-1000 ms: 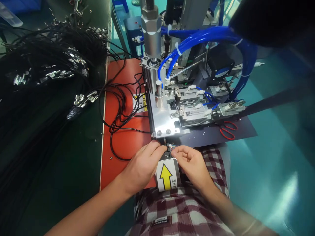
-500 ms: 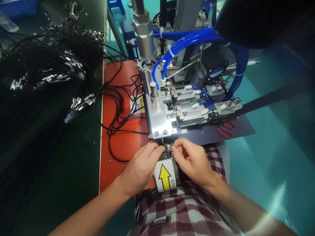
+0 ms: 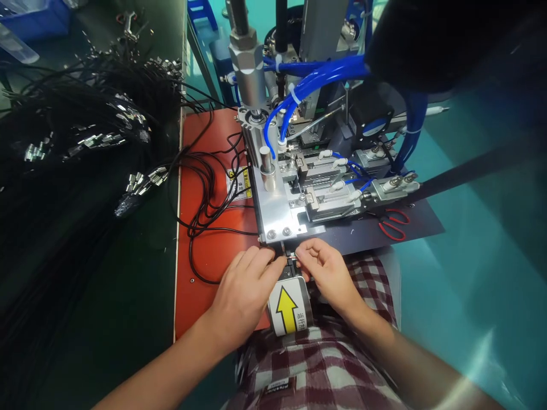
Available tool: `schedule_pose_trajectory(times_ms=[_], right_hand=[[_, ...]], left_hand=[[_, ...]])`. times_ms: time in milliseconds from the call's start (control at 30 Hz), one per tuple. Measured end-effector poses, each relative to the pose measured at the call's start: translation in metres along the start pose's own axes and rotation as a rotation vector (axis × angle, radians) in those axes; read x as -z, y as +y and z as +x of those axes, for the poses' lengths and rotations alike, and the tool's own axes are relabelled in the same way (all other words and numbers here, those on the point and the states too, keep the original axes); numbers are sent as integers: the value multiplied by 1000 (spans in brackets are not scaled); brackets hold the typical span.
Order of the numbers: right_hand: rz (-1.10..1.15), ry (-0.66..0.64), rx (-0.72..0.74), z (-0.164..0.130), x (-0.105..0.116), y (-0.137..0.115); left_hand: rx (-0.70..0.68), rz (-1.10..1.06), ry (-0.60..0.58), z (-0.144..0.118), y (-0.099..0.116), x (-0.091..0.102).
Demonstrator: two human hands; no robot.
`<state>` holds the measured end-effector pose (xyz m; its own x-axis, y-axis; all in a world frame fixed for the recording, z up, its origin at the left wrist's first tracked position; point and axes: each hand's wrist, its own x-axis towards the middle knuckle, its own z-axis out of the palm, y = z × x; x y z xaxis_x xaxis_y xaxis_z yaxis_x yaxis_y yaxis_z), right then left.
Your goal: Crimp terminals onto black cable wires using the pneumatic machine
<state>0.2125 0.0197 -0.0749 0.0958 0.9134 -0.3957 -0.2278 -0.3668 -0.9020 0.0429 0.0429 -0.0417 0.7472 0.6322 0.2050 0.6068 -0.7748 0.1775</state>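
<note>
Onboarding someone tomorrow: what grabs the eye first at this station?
Blue hoses looping over the metal machine at centre. At its front edge the left hand and right hand pinch a small black part, above a yellow arrow label. Black cables pile up at left.

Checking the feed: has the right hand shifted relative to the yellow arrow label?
Yes. The right hand has moved forward and left, its fingertips now past the yellow arrow label, close under the metal plate.

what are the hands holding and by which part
Both hands, left and right, pinch a small black cable end at the machine's front edge; the exact grip point is hidden.
</note>
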Motion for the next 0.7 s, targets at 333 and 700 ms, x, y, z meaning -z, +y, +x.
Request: schedule_pose_trajectory(times_ms=[333, 700], right_hand=[[-97, -69, 33, 1, 5, 10], [-81, -72, 9, 2, 4, 6]], left_hand=[[98, -232, -91, -6, 0, -5], [116, -296, -109, -6, -2, -4]])
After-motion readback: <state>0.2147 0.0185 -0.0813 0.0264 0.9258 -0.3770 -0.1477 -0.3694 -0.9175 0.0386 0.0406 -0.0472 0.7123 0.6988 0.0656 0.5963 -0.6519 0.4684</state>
